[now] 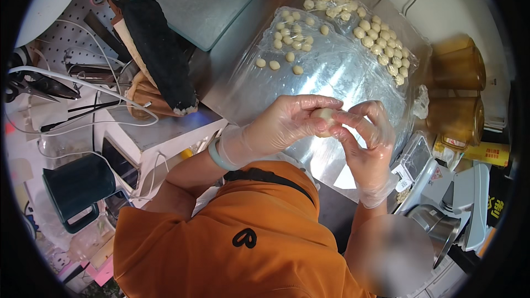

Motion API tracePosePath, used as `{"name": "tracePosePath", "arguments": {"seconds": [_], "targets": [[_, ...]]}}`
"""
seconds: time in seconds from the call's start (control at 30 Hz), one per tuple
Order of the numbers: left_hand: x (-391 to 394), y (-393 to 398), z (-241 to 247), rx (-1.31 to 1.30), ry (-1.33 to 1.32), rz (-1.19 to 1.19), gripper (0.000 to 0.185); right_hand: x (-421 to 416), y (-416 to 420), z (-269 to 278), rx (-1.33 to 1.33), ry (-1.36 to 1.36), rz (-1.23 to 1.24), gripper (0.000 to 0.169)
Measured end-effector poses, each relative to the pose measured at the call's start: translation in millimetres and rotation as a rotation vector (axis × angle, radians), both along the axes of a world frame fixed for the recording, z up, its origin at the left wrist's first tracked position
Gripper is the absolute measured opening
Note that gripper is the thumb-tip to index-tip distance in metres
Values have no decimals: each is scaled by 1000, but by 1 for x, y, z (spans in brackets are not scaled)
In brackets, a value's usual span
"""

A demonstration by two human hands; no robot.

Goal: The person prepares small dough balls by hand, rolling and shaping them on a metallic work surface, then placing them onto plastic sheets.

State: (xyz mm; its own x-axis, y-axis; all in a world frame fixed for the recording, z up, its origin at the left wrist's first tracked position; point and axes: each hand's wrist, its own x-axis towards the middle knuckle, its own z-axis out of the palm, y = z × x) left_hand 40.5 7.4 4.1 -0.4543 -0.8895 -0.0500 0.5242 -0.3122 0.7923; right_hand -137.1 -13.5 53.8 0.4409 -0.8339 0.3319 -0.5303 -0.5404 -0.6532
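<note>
A pale dough piece (324, 116) is held between both hands over the shiny metal work surface (256, 91). My left hand (285, 124), in a clear plastic glove, grips it from the left with thumb and fingers. The fingertips of my right hand (366, 140), gloved likewise, pinch its right side, and they partly cover it. Beyond the hands, several small dough balls (297, 70) lie loose, and others sit under cling film (285, 29). A larger group of dough balls (381, 41) rests farther back at the right, partly under film.
Amber plastic containers (455, 120) stand at the right, above a stand mixer (468, 203) with a steel bowl (434, 227). At the left are a black cloth-like bundle (153, 45), cables, a dark green jug (78, 186) and a phone (120, 163). A grey-green board (198, 0) lies at the back left.
</note>
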Motion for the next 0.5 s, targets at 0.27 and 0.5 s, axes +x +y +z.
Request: {"name": "tracePosePath", "arguments": {"seconds": [0.27,0.5], "targets": [[-1,-3,1,6,18,-30,50,3,1,-12,-160,-8,-26,14],[-3,-4,2,-2,42,-7,50,2,0,-6,196,-274,-23,17]]}}
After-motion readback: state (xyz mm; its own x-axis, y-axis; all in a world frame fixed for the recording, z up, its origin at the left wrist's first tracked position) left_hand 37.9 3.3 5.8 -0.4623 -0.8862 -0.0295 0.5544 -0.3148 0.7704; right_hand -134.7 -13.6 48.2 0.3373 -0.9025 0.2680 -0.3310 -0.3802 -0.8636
